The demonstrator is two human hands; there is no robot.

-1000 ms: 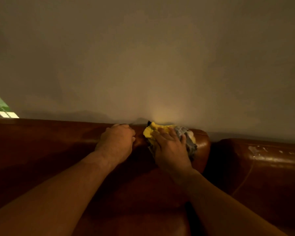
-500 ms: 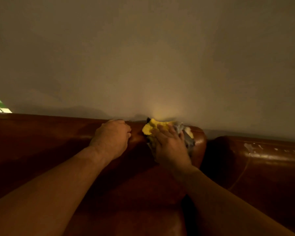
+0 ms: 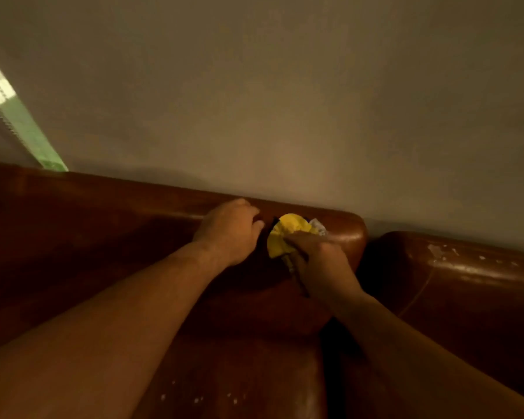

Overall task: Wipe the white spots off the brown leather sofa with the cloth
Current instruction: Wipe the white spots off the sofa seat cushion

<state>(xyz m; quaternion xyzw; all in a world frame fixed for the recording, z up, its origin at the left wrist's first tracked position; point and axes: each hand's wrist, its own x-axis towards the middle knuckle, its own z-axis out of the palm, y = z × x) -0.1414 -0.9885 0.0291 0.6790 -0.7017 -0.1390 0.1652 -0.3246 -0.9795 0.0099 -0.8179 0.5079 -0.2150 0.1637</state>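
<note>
A brown leather sofa [image 3: 103,225] fills the lower half of the view, its backrest against the wall. A yellow and grey cloth [image 3: 288,234] is bunched on the backrest top near its right end. My right hand [image 3: 318,261] grips the cloth with curled fingers and presses it on the leather. My left hand [image 3: 229,231] rests just left of the cloth, fingers curled over the backrest top. White spots [image 3: 442,252] mark the top of the neighbouring sofa section on the right. More small white spots [image 3: 200,399] dot the seat cushion below my arms.
A plain beige wall [image 3: 285,101] rises right behind the sofa. A green and white strip [image 3: 18,122] slants down the wall at the far left. A dark gap [image 3: 366,261] separates the two sofa sections.
My right hand has closed from flat fingers into a fist round the cloth and bunched it up. The view has tilted, so the seat cushion and more of the left strip show.
</note>
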